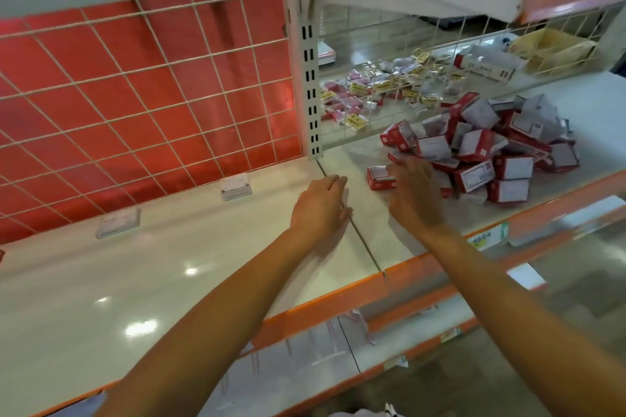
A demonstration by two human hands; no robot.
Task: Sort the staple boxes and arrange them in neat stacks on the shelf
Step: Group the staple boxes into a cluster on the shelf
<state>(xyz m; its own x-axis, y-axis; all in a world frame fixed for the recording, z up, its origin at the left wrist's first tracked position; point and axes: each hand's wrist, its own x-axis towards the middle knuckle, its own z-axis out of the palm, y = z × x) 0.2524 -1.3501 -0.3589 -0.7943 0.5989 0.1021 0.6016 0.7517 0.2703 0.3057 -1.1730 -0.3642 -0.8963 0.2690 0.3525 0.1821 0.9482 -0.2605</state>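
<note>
A loose heap of red and white staple boxes (487,152) lies on the right part of the white shelf (169,264). One red box (379,178) sits apart at the heap's left edge. My right hand (411,189) reaches over the shelf with its fingers stretched toward that box and the heap, touching or nearly touching them. My left hand (320,206) hovers over the seam between the two shelf boards, fingers loosely curled, holding nothing. Two single white boxes (236,187) (118,222) lie flat near the back of the left shelf.
A white wire grid (142,105) with a red panel behind backs the left shelf. A slotted upright (310,88) divides the bays. Beyond the right grid lie several small yellow and pink packets (379,91). An orange strip (321,308) edges the shelf front; a lower shelf (305,359) shows below.
</note>
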